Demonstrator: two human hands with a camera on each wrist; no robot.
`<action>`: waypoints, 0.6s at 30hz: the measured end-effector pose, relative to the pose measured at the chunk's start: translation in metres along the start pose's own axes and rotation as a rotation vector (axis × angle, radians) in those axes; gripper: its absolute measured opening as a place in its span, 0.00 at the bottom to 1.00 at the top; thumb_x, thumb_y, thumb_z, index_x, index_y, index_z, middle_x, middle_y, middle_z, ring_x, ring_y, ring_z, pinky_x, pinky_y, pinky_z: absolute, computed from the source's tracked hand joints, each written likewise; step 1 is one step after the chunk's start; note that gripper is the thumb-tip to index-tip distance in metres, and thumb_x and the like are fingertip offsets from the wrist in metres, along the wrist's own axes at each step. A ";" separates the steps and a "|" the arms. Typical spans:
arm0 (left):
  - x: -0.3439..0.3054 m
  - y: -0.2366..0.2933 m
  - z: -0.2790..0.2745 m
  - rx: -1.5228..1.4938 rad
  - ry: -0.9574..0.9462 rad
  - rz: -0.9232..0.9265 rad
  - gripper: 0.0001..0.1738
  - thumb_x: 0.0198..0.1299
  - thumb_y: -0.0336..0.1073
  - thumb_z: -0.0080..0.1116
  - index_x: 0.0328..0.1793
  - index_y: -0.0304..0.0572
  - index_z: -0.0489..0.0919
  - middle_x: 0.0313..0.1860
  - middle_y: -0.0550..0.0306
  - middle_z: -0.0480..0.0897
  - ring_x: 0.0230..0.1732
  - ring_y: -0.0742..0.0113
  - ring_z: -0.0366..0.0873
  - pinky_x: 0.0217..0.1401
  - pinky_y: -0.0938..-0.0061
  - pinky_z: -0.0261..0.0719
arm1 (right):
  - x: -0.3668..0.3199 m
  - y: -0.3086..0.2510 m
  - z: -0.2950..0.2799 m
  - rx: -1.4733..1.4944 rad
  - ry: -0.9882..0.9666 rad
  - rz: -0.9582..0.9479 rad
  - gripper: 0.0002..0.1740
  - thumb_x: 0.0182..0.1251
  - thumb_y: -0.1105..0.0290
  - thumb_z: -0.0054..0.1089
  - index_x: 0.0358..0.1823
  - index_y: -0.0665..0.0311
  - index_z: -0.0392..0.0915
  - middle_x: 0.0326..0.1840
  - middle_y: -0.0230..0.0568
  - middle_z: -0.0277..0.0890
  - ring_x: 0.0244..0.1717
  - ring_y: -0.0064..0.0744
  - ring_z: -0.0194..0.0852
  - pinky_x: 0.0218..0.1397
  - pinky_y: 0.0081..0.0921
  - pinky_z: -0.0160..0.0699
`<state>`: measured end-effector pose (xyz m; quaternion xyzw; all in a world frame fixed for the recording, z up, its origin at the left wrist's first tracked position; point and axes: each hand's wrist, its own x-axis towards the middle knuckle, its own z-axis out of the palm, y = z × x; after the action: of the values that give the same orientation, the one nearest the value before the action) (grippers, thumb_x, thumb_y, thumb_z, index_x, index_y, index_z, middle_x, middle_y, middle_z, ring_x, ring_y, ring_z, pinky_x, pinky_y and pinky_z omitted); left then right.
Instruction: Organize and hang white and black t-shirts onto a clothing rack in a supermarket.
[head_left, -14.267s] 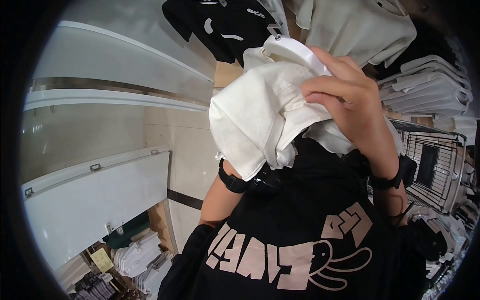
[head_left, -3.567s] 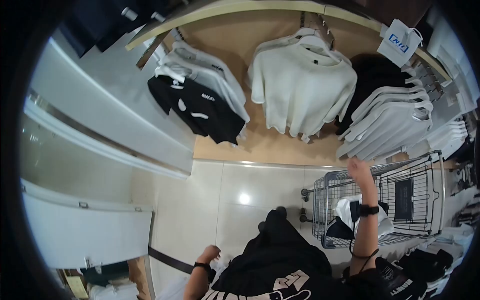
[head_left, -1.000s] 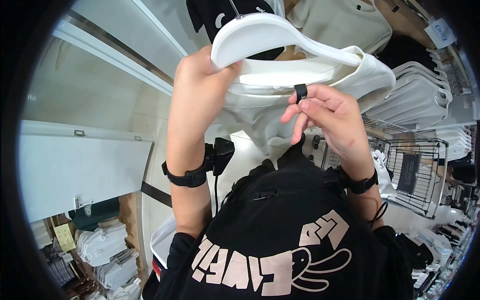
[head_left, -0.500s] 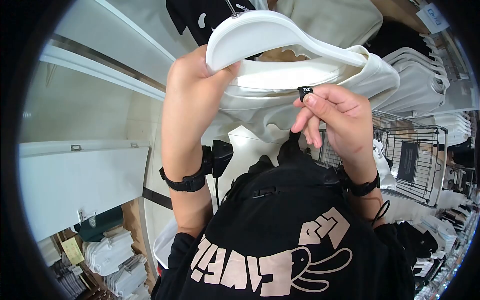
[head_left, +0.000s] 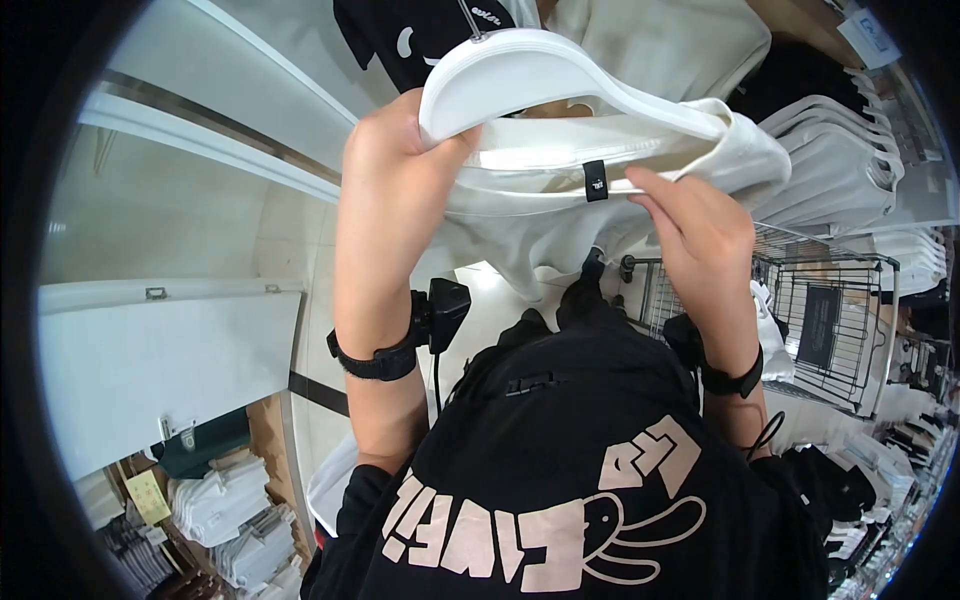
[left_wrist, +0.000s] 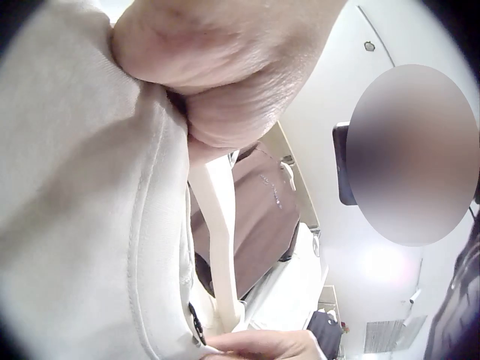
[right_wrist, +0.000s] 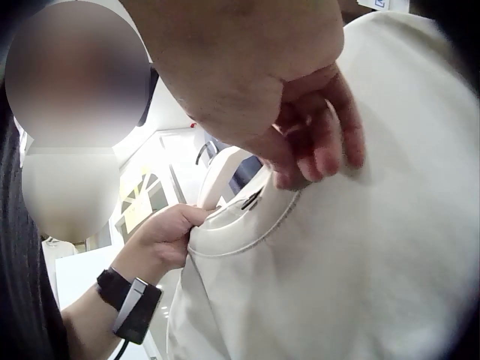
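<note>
We see the left hand (head_left: 400, 150) grip one shoulder of the white hanger (head_left: 520, 72), its fingers curled round it. The pale shirt (right_wrist: 367, 247) hangs on that hanger, its neckline (right_wrist: 236, 236) stretching between both hands' fingers. We find the right hand (head_left: 698, 230) pinching this neckline between thumb and fingers, the black label (head_left: 596, 181) just beside those fingertips. A shopping cart (head_left: 820, 325) stands lower, to the right fingers' right.

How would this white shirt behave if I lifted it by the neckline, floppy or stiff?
Probably floppy: the shirt hangs in loose folds. It might slide on the hanger, whose surface looks smooth. It would likely sag if only the right hand lifted it, since that pinches just the neckline's edge.
</note>
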<state>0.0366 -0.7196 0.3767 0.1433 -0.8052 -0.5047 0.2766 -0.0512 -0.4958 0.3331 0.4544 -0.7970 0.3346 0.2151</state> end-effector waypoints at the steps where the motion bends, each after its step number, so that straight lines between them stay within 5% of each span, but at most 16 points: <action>1: -0.001 0.001 -0.002 0.005 0.003 -0.005 0.12 0.55 0.29 0.59 0.43 0.27 0.81 0.25 0.53 0.81 0.27 0.73 0.71 0.33 0.75 0.72 | -0.003 -0.002 -0.005 0.015 -0.009 -0.071 0.09 0.55 0.77 0.62 0.38 0.61 0.82 0.24 0.38 0.71 0.25 0.38 0.72 0.28 0.33 0.71; 10: -0.046 -0.003 -0.042 0.180 0.152 0.122 0.12 0.50 0.23 0.55 0.42 0.30 0.80 0.24 0.51 0.79 0.26 0.69 0.74 0.32 0.76 0.73 | -0.036 -0.048 -0.048 0.274 -0.404 -0.293 0.16 0.45 0.81 0.65 0.39 0.64 0.80 0.28 0.37 0.68 0.33 0.41 0.71 0.40 0.39 0.73; 18: -0.062 -0.002 -0.040 0.213 0.164 0.075 0.08 0.52 0.25 0.58 0.38 0.29 0.77 0.24 0.54 0.76 0.28 0.73 0.69 0.32 0.78 0.70 | -0.025 -0.053 -0.043 0.205 -0.406 -0.273 0.18 0.40 0.79 0.63 0.39 0.65 0.80 0.31 0.40 0.69 0.36 0.42 0.71 0.40 0.39 0.72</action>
<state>0.1098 -0.7183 0.3695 0.1826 -0.8336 -0.3922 0.3433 0.0085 -0.4691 0.3646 0.6347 -0.7173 0.2836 0.0469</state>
